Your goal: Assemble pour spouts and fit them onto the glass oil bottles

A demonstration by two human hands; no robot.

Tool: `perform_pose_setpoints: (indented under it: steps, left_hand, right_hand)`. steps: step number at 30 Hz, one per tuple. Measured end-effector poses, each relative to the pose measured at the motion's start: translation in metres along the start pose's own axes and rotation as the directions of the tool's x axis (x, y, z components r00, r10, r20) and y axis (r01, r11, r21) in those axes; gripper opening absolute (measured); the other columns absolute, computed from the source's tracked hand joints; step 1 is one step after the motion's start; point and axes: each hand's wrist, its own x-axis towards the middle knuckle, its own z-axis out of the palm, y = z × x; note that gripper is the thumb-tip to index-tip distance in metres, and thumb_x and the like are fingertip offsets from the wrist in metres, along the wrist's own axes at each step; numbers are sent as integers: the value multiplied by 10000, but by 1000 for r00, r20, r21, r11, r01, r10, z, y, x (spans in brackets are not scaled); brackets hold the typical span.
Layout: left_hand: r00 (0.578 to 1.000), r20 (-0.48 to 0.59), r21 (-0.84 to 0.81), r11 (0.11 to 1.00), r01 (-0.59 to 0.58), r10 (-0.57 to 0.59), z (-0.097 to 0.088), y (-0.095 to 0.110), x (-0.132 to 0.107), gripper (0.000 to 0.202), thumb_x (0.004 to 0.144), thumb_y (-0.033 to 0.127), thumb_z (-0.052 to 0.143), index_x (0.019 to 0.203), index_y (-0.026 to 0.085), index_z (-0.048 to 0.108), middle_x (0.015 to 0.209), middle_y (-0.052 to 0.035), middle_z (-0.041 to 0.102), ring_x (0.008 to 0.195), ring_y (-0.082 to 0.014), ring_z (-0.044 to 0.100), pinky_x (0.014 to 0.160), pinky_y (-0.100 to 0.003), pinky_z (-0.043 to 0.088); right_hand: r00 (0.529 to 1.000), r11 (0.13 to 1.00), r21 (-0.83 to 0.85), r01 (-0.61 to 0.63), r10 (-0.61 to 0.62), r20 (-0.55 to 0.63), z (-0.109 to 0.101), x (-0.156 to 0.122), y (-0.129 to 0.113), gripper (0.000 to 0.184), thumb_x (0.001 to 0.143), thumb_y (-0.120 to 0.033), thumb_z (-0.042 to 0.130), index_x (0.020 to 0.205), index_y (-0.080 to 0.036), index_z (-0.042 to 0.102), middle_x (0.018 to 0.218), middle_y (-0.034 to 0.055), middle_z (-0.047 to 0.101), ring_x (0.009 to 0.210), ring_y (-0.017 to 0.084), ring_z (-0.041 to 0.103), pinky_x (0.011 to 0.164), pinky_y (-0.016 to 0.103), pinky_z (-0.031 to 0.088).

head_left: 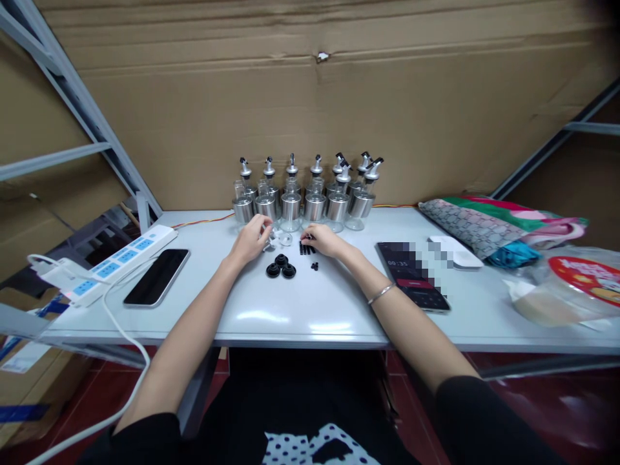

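My left hand point(252, 237) rests on the white table point(300, 310) with its fingers curled over small clear plastic parts point(281, 239). My right hand point(323, 239) lies beside it, fingers pinched on small black parts point(306, 248). Three round black stoppers point(281, 267) sit just in front of both hands, and a tiny black piece point(314, 265) lies to their right. Behind the hands stands a row of several glass and steel oil bottles point(303, 197) with pour spouts.
A white power strip point(116, 261) with its cable and a dark phone point(156, 277) lie at the left. At the right lie another phone point(413, 276) with a lit screen, a white flat object point(458, 252), folded patterned fabric point(489, 223) and a plastic bag point(571, 287). Cardboard forms the wall behind.
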Motion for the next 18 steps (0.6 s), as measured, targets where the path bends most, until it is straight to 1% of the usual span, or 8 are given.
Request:
perform_pose_setpoints:
  steps: [3, 5, 6, 7, 9, 13, 15, 18]
  left_hand:
    - [1000, -4, -3, 1000, -1, 1, -1, 0, 0, 123, 886, 239, 427, 921, 182, 531, 936, -38, 563, 749, -132, 526, 715, -264, 437]
    - [1000, -6, -4, 1000, -2, 2, -1, 1, 0, 116, 884, 234, 431, 917, 184, 530, 934, -36, 563, 747, -131, 526, 712, -263, 437]
    - [1000, -5, -5, 1000, -1, 1, -1, 1, -1, 113, 883, 232, 433, 916, 185, 530, 932, -35, 562, 747, -131, 527, 709, -262, 437]
    - [1000, -4, -5, 1000, 0, 0, -1, 1, -1, 111, 882, 232, 434, 915, 185, 530, 930, -35, 562, 747, -131, 527, 705, -260, 436]
    - [1000, 1, -4, 1000, 1, -1, 0, 1, -1, 112, 882, 231, 432, 911, 185, 529, 930, -35, 563, 749, -131, 529, 700, -258, 436]
    - [1000, 8, 5, 1000, -6, 6, 0, 0, -1, 112, 878, 229, 435, 919, 184, 530, 922, -32, 564, 744, -129, 526, 706, -260, 433]
    - [1000, 8, 9, 1000, -9, 9, 0, 0, 0, 112, 877, 231, 439, 920, 185, 532, 913, -30, 563, 740, -130, 523, 707, -262, 432]
    - [1000, 13, 13, 1000, -16, 16, 0, 0, 0, 114, 879, 232, 434, 903, 184, 534, 898, -29, 559, 742, -133, 522, 699, -262, 430]
  right_hand:
    - [997, 1000, 11, -29, 30, -77, -4, 0, 1, 173, 851, -132, 530, 905, -119, 694, 930, 104, 651, 879, 176, 595, 829, 256, 423]
    - [988, 999, 16, -42, 44, -148, -8, -2, 2, 220, 814, -53, 494, 886, -113, 694, 961, 105, 644, 883, 168, 593, 836, 244, 423]
    - [986, 999, 17, -48, 50, -160, -11, -3, 2, 243, 777, -16, 494, 870, -113, 696, 972, 103, 645, 880, 165, 594, 834, 237, 424]
    - [987, 998, 19, -55, 57, -153, -13, -4, 3, 261, 741, 8, 501, 857, -114, 700, 975, 98, 651, 877, 164, 598, 829, 231, 427]
    - [992, 996, 38, -76, 80, -96, -16, -6, 4, 274, 708, 19, 524, 856, -118, 709, 963, 86, 677, 882, 168, 612, 819, 224, 433]
    - [994, 988, 110, -113, 112, 13, -18, -8, 4, 270, 719, -18, 590, 935, -128, 708, 955, 56, 712, 902, 162, 636, 805, 214, 443]
    - [993, 989, 91, -116, 112, 49, -18, -8, 4, 274, 713, -42, 624, 960, -128, 706, 941, 53, 717, 868, 161, 644, 779, 217, 450]
    - [990, 994, 9, -110, 109, 85, -17, -7, 3, 261, 719, -69, 640, 964, -124, 712, 916, 62, 719, 842, 172, 648, 762, 230, 451]
